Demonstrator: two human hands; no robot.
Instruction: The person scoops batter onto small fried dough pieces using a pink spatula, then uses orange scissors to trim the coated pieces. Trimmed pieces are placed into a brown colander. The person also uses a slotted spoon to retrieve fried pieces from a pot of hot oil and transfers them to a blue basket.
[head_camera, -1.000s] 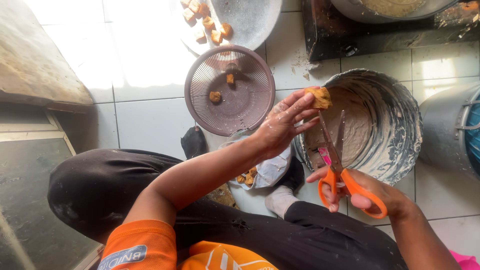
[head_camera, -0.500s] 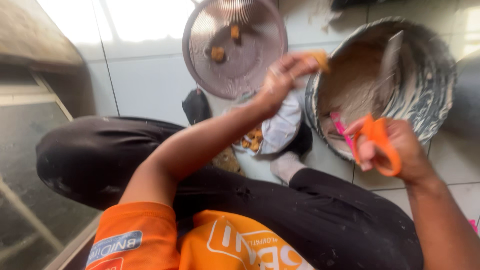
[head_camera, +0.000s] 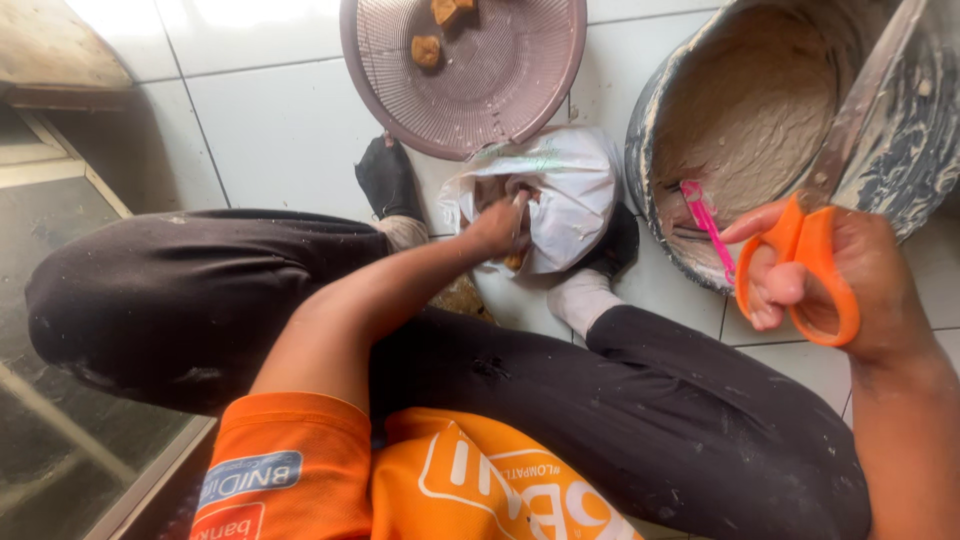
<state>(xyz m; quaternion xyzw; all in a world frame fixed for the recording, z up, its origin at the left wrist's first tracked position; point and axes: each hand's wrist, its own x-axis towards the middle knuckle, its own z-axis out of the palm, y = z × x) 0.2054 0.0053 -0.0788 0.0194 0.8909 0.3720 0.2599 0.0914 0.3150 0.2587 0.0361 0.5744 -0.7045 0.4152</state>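
Observation:
My left hand (head_camera: 497, 226) reaches into a white plastic bag (head_camera: 560, 185) lying on the floor between my feet; brown pieces show inside it, and the fingers are hidden in its mouth. My right hand (head_camera: 840, 275) grips orange-handled scissors (head_camera: 800, 265) at the right, their blades pointing up over a large batter-smeared metal bowl (head_camera: 650, 130). A pink plastic tool (head_camera: 705, 225) rests on the bowl's rim. A pink round strainer (head_camera: 500, 100) with a few fried brown pieces (head_camera: 427, 50) lies above the bag.
I sit on a white tiled floor (head_camera: 270, 130) with black trousers and dark socks. A wooden board (head_camera: 50, 50) lies at the upper left, and a glass-fronted frame (head_camera: 60, 420) stands at the left.
My left hand dropped from over the bowl, where it held a brown piece, down into the white bag. The view shifted closer and downward; the scissors stayed in my right hand.

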